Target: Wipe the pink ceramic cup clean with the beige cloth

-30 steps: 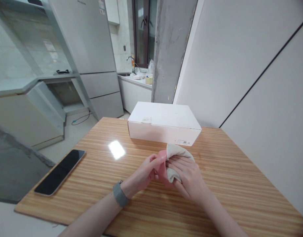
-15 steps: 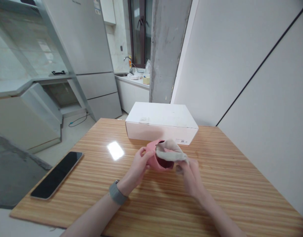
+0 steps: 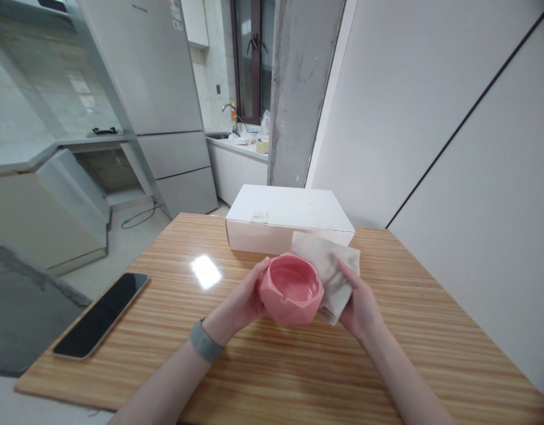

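A pink faceted ashtray (image 3: 292, 307) with notches in its rim is held up above the table, tilted so that its hollow inside faces me. My left hand (image 3: 249, 295) grips its left side, thumb near the rim and fingers around the outside. A beige cloth (image 3: 329, 265) lies over the fingers of my right hand (image 3: 362, 304), pinched under the thumb. The cloth is beside the ashtray's right side; whether it presses on the outer wall I cannot tell. Most of the right fingers are hidden behind the cloth.
Behind my hands a white cardboard box (image 3: 289, 206) stands on the wooden table (image 3: 165, 330). A dark-screened phone (image 3: 102, 316) lies near the table's left edge. A white wall (image 3: 453, 118) rises along the right; a fridge (image 3: 143, 71) stands beyond the table.
The cloth has come out of the ashtray's hollow and spread open on its right side. The ashtray has turned its opening toward me, and the right hand has moved a little right.
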A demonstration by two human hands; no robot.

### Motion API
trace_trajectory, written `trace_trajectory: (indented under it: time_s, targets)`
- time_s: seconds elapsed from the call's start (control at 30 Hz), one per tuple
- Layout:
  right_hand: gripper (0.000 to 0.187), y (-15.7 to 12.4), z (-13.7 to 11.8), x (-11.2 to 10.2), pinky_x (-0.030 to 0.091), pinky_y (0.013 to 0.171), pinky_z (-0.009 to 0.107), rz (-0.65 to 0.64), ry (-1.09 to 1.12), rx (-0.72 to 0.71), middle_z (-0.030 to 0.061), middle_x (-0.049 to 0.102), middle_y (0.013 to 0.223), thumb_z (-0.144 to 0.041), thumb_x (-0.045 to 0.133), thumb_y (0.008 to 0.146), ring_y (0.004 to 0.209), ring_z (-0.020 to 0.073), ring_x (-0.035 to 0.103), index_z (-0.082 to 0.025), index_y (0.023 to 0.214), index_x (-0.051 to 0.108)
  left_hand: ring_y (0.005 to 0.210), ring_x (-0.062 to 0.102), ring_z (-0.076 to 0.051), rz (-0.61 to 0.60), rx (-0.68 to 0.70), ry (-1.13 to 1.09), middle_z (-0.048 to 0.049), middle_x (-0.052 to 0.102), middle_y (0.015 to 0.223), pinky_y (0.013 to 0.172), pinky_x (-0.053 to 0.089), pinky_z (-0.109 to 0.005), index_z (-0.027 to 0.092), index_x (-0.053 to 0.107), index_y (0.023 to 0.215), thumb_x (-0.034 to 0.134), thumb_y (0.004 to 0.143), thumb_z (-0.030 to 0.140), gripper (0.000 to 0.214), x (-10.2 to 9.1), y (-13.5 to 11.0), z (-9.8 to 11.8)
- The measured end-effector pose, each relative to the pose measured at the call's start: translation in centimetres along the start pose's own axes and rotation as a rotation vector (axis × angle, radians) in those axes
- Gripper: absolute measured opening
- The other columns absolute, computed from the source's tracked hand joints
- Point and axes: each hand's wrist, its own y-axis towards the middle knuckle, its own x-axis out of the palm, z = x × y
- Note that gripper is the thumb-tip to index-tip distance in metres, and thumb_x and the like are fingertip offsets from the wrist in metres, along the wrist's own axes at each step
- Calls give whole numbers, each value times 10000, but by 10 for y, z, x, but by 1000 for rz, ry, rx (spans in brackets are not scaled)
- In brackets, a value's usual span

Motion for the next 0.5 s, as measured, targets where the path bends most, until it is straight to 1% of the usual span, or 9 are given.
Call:
trace_trajectory:
  time_s: [0.07, 0.13, 0.23, 0.3, 0.4, 0.43, 0.5]
  targets:
    - [362, -2, 4, 2, 623, 788, 466, -37, -71, 11, 100, 796, 902, -522, 606, 824, 939, 336, 741, -199, 931, 728, 728, 631, -141, -23, -59, 9, -35, 706, 876, 617, 499, -217, 188, 681, 1108, 623, 843, 537, 441, 0, 0, -3]
    - [418, -3, 9, 2, 626, 783, 434, -51, -130, -2, 86, 797, 877, -581, 645, 785, 942, 326, 742, -203, 939, 734, 690, 619, -137, -42, -111, 8, -34, 703, 852, 603, 496, -221, 180, 687, 1079, 616, 847, 530, 426, 0, 0, -5]
    - [457, -3, 15, 0, 619, 803, 396, -30, -203, -81, 54, 797, 882, -613, 696, 736, 933, 306, 745, -221, 966, 739, 665, 614, -136, -28, -123, -1, -39, 706, 841, 605, 498, -227, 163, 696, 1008, 623, 846, 486, 369, 2, 1, -8]
    - [463, -3, 18, 0, 602, 846, 398, -24, -258, -153, 46, 795, 917, -621, 683, 752, 949, 302, 740, -228, 990, 740, 681, 623, -137, -11, -75, -1, -42, 715, 882, 619, 505, -231, 166, 692, 1008, 630, 847, 465, 345, 2, 3, -10]
    - [453, -4, 22, 3, 581, 893, 414, -7, -361, -259, 45, 791, 921, -622, 644, 787, 992, 311, 723, -236, 1002, 741, 706, 637, -147, 3, 12, 17, -58, 721, 957, 608, 520, -246, 167, 676, 1079, 620, 861, 466, 375, 4, 5, -13]
    - [448, -4, 25, 5, 578, 900, 417, 8, -397, -291, 42, 790, 903, -620, 629, 801, 1006, 310, 717, -240, 1012, 739, 739, 648, -159, 7, 41, 21, -71, 721, 996, 615, 529, -254, 163, 668, 1111, 614, 868, 462, 390, 5, 5, -13]
    - [437, -5, 33, 6, 559, 941, 428, 30, -452, -353, 31, 783, 913, -598, 590, 842, 1066, 299, 694, -253, 1077, 719, 891, 667, -197, 12, 114, 13, -98, 705, 1114, 687, 552, -277, 162, 644, 1183, 611, 878, 437, 412, 8, 4, -14]
